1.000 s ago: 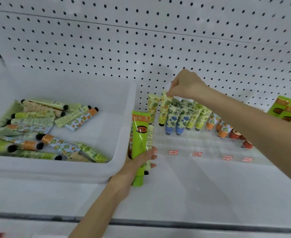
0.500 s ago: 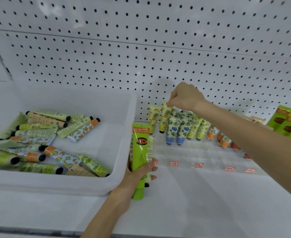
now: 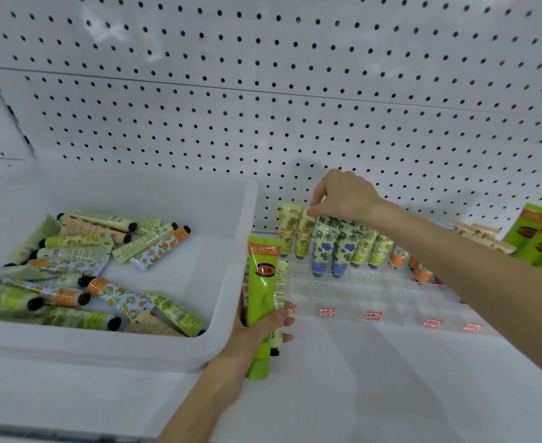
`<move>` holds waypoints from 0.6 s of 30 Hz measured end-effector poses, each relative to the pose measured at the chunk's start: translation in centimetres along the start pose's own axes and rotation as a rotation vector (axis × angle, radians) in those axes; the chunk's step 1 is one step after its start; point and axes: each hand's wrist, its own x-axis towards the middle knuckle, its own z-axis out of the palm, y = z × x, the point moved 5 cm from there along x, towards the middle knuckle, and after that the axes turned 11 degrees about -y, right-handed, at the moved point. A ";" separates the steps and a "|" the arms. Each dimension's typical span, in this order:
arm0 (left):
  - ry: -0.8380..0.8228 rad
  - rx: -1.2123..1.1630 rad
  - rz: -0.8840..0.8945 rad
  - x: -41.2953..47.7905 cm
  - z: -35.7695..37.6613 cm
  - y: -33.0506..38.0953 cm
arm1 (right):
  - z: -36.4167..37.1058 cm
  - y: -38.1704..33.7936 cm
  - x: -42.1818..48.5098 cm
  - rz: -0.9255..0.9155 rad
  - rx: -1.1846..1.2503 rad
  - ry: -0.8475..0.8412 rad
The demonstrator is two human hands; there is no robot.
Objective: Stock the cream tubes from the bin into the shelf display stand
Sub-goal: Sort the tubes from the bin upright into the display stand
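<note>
A white plastic bin at the left holds several patterned cream tubes lying in a loose pile. To its right a clear acrylic display stand has tubes standing cap-down in its back rows. My right hand pinches the top edge of a yellow-patterned tube in the back left of the stand. My left hand grips a bunch of tubes upright beside the bin, a bright green tube foremost.
White pegboard forms the back wall. Green boxed products and a pale wooden item stand at the far right. The stand's front rows with red labels hold no tubes. The white shelf runs toward me.
The view has shifted so everything sits lower in the frame. My right hand stays at the top of the same back-row tube. My left hand keeps its grip on the tubes.
</note>
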 end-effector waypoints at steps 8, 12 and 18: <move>-0.008 0.029 -0.010 -0.1 0.0 0.1 | -0.1 -0.3 0.2 -0.006 -0.058 -0.026; -0.011 0.029 -0.005 -0.1 0.1 0.1 | -0.1 -0.3 0.1 0.002 -0.058 -0.032; -0.008 0.039 0.000 -0.1 0.0 0.0 | -0.1 -0.1 0.2 -0.001 -0.053 -0.030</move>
